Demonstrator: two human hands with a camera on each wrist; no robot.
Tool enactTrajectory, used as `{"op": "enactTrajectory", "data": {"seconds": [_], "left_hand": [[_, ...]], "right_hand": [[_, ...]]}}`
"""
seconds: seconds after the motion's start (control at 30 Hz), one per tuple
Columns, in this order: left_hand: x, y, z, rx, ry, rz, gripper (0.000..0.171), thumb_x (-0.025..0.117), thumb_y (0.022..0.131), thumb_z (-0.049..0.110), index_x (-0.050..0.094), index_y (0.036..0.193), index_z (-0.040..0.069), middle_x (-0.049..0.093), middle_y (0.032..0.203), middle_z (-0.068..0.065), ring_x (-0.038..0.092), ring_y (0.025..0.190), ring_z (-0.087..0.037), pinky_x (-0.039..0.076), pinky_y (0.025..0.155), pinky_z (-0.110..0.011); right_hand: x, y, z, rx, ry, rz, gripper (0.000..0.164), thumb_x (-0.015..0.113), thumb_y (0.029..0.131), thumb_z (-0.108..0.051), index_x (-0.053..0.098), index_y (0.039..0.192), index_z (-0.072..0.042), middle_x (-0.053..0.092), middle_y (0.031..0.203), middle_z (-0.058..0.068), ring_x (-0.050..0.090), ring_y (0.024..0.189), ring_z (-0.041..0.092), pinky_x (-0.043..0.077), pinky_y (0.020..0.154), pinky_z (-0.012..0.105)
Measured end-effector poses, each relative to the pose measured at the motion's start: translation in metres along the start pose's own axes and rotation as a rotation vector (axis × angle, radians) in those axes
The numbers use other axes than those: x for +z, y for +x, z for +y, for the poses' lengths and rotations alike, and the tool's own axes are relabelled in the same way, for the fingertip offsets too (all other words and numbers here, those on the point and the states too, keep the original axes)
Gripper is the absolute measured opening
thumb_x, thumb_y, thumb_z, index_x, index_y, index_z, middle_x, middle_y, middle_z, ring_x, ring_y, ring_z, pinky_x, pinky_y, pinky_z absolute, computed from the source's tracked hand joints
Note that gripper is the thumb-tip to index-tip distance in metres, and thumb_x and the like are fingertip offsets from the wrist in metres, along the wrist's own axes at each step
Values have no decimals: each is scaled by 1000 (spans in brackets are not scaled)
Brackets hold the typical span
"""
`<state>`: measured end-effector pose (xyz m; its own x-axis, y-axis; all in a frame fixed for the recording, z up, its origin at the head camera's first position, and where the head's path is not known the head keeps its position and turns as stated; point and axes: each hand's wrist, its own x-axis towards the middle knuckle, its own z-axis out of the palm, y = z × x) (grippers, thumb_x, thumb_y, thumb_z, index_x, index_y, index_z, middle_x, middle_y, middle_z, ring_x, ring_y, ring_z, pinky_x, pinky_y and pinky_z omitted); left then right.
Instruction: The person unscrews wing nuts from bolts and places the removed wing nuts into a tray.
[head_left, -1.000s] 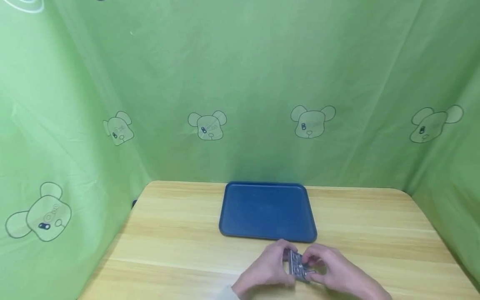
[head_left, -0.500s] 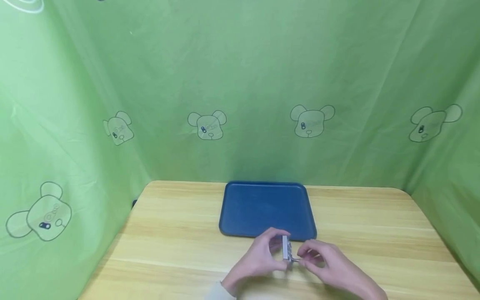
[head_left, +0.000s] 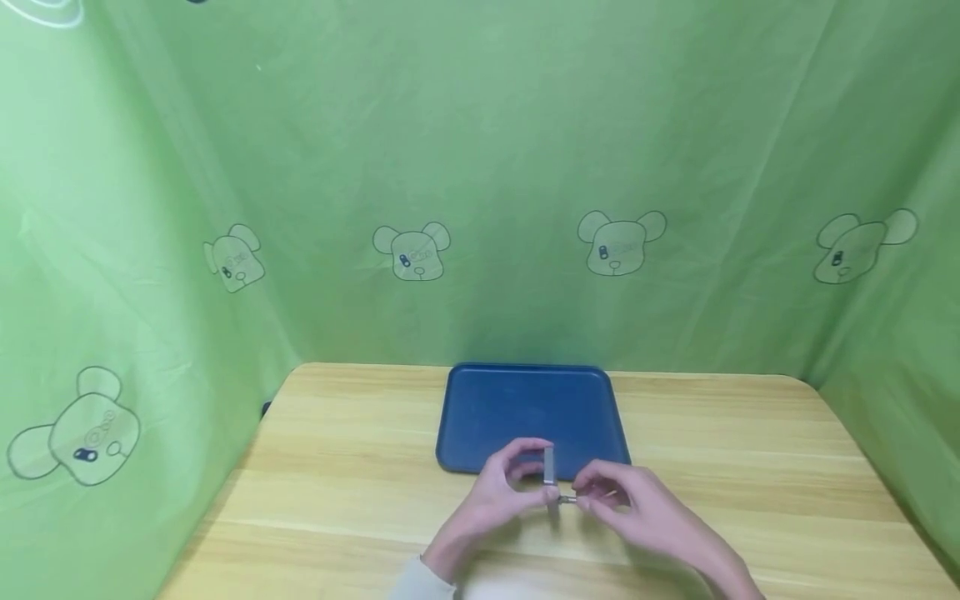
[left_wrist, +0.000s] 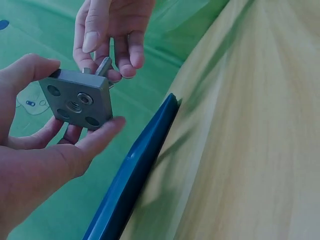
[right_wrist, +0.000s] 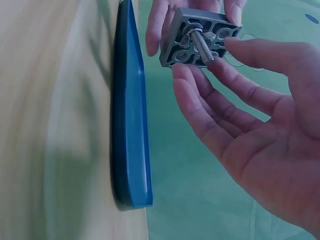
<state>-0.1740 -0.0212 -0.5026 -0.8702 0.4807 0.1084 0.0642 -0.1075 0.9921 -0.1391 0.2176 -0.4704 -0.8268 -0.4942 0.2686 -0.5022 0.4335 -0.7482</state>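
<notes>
My left hand (head_left: 491, 496) holds a square grey metal plate (left_wrist: 77, 97) upright by its edges, between thumb and fingers. The plate has several round holes. A threaded bolt (right_wrist: 202, 46) runs through one hole, and its socket head (left_wrist: 85, 98) shows on the plain face. On the ribbed face a wing nut (right_wrist: 192, 34) sits on the thread close to the plate. My right hand (head_left: 637, 508) is at the bolt's free end. Its curled fingers are around the bolt, with the index fingertip against the tip, while the thumb lies a little apart, near the plate.
A blue tray (head_left: 532, 408) lies on the wooden table (head_left: 360, 475), just behind the hands. Green curtain (head_left: 510, 167) printed with bear heads surrounds the table at the back and sides.
Both hands have moved left and away from me with the plate, toward the tray's front edge. The plate has turned from showing its ribbed face to standing nearly edge-on.
</notes>
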Motion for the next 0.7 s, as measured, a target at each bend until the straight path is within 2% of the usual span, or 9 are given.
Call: {"op": "enactTrajectory", "data": {"seconds": [0.1, 0.27, 0.4, 0.57, 0.7], "left_hand": [[-4, 0, 2, -3, -37, 5, 57, 77, 87, 2, 57, 140, 9, 56, 141, -12, 57, 128, -34, 48, 113, -49], [-9, 1, 4, 4, -72, 2, 56, 77, 89, 3, 57, 141, 8, 56, 142, -11, 56, 130, -35, 53, 109, -39], [-13, 2, 5, 27, -109, -23, 57, 76, 89, 1, 55, 143, 5, 54, 145, -12, 49, 135, -45, 55, 106, -34], [-18, 2, 5, 49, -143, -50, 62, 77, 87, -2, 54, 144, 4, 47, 152, -18, 43, 139, -48, 53, 109, -36], [-22, 0, 8, 56, -163, -64, 64, 79, 85, -2, 54, 144, 4, 46, 153, -17, 42, 140, -46, 53, 109, -39]], "right_hand": [[-1, 5, -2, 18, 0, -2, 11, 70, 98, -18, 70, 106, -10, 72, 100, -6, 69, 91, 9, 65, 81, 29], [-2, 12, -5, 61, 64, -21, 12, 66, 102, -21, 71, 104, -10, 73, 94, -6, 72, 87, 16, 65, 80, 30], [-2, 18, -9, 97, 114, -38, 16, 62, 104, -22, 71, 103, -9, 73, 91, -5, 73, 85, 20, 65, 78, 29], [0, 24, -12, 112, 157, -53, 19, 60, 105, -21, 72, 102, -7, 73, 91, -3, 74, 84, 21, 65, 78, 29], [3, 27, -13, 113, 194, -69, 18, 60, 105, -19, 72, 103, -5, 74, 91, 6, 73, 83, 24, 66, 77, 31]]}}
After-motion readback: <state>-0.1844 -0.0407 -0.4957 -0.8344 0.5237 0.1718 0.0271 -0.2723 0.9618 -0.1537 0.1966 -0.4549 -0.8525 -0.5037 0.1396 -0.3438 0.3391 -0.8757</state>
